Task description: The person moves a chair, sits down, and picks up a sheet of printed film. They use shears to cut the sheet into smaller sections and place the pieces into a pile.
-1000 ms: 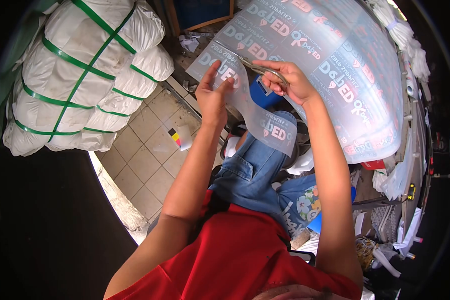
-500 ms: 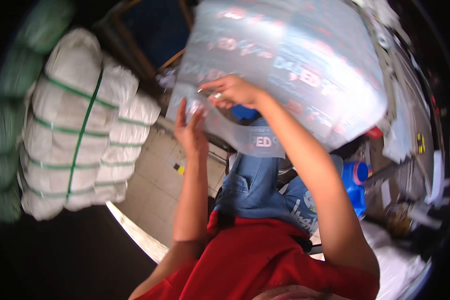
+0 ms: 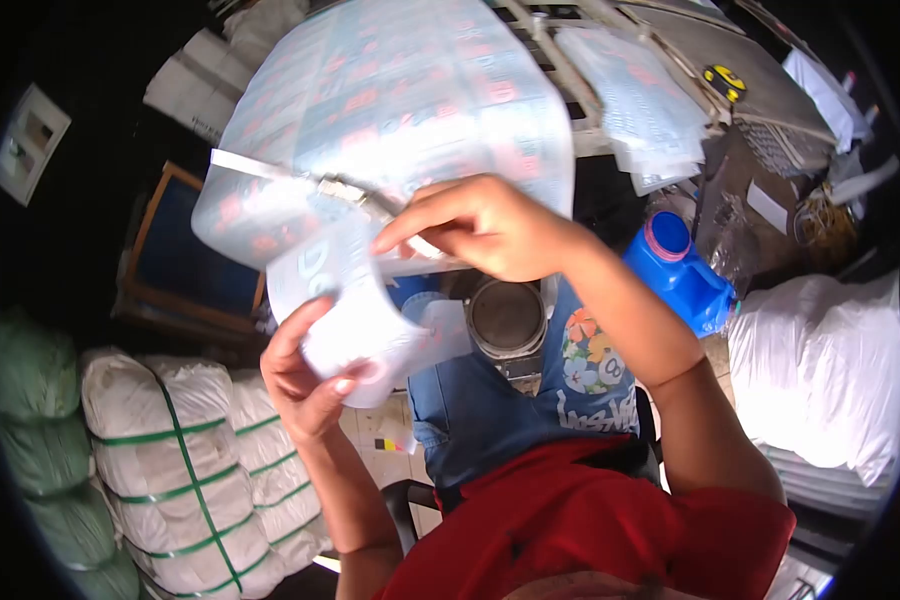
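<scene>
My left hand (image 3: 310, 375) is closed on a printed translucent plastic sheet (image 3: 345, 310), thumb in front and fingers behind. The sheet's near end curls downward over my lap. My right hand (image 3: 495, 225) is closed above it, fingers bent, index fingertip close to the sheet's upper edge. A long silver cutter (image 3: 345, 188) with a pale, blade-like strip runs out to the left from under my right fingers; its rear end is hidden by the hand. Behind both hands a large stack of the same printed plastic (image 3: 390, 90) covers the work surface.
A blue jug (image 3: 680, 270) stands at the right beside a white sack (image 3: 820, 370). More plastic bags (image 3: 640, 100) and a yellow tape measure (image 3: 725, 83) lie at the back right. White bales with green straps (image 3: 170, 470) stand at the lower left. A round container (image 3: 508, 317) sits ahead of my knees.
The view has turned, shifting the bales lower. My left hand has come down and left with the curling plastic sheet. The cutter now shows clearly beside my right hand.
</scene>
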A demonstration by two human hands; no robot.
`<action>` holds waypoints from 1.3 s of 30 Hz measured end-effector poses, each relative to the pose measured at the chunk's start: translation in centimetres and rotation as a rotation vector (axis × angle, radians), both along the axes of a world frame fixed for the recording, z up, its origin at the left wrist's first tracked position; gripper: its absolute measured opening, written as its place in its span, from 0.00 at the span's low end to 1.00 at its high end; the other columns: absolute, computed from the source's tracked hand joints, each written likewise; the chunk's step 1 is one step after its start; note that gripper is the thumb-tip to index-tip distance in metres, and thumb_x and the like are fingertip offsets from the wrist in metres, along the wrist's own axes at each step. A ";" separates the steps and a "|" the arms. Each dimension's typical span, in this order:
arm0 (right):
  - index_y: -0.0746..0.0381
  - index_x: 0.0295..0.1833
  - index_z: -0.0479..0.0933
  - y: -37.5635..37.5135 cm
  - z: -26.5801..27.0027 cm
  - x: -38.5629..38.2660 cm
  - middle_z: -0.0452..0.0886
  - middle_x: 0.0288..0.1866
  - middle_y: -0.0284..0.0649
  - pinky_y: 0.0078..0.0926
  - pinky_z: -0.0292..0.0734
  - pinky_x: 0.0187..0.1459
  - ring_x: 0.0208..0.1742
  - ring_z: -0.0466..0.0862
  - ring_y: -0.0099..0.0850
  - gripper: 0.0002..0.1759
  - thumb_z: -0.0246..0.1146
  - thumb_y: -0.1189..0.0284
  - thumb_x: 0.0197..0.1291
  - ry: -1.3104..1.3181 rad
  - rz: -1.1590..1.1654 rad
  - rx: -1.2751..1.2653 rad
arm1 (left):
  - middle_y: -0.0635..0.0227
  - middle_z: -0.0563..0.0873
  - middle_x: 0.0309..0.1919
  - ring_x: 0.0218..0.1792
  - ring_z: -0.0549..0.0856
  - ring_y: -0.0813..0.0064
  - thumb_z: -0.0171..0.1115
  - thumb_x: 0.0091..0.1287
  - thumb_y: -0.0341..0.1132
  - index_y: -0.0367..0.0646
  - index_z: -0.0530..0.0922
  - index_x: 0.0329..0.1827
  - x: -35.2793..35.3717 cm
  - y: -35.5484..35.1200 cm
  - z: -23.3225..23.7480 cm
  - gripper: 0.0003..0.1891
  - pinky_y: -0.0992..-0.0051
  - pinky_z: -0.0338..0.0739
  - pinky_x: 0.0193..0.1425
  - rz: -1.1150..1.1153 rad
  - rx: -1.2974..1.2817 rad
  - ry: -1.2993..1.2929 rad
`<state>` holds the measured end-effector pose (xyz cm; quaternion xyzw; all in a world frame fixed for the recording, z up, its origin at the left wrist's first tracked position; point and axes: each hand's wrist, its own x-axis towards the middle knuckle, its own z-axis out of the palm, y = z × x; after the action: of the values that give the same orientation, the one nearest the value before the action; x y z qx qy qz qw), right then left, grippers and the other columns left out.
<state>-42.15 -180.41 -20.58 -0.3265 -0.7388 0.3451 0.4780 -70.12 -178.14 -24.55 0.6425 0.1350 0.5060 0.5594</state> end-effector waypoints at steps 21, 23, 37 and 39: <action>0.68 0.62 0.77 -18.2 -0.1 17.0 0.85 0.38 0.43 0.12 0.66 0.24 0.25 0.74 0.17 0.20 0.65 0.78 0.65 0.544 -0.873 0.346 | 0.58 0.88 0.42 0.45 0.86 0.63 0.64 0.71 0.43 0.31 0.82 0.54 40.0 8.6 17.0 0.21 0.67 0.81 0.53 -0.423 0.178 -0.022; 0.67 0.61 0.78 -19.0 -0.3 17.2 0.85 0.38 0.42 0.11 0.66 0.24 0.25 0.74 0.16 0.19 0.64 0.79 0.64 0.525 -0.884 0.350 | 0.64 0.87 0.49 0.47 0.85 0.77 0.74 0.58 0.21 0.37 0.81 0.61 44.9 13.0 15.6 0.25 0.78 0.79 0.56 -0.432 0.382 0.182; 0.74 0.72 0.64 -19.8 -4.6 15.3 0.82 0.37 0.43 0.13 0.64 0.32 0.28 0.73 0.18 0.41 0.70 0.72 0.54 0.406 -0.673 0.186 | 0.61 0.88 0.38 0.39 0.86 0.73 0.61 0.74 0.41 0.33 0.84 0.39 28.6 5.2 5.6 0.16 0.72 0.78 0.48 -0.067 0.213 0.190; 0.76 0.75 0.55 -18.8 -5.1 14.3 0.77 0.36 0.41 0.15 0.60 0.33 0.31 0.71 0.19 0.63 0.76 0.45 0.45 0.389 -0.619 0.073 | 0.62 0.87 0.32 0.27 0.84 0.72 0.60 0.74 0.40 0.34 0.82 0.39 23.7 3.6 -3.1 0.15 0.74 0.77 0.36 -0.030 -0.058 0.008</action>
<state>-27.90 -199.16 -25.73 -0.4454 -0.5121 0.2131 0.7028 -46.47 -174.51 -27.62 0.6301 0.1422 0.4907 0.5848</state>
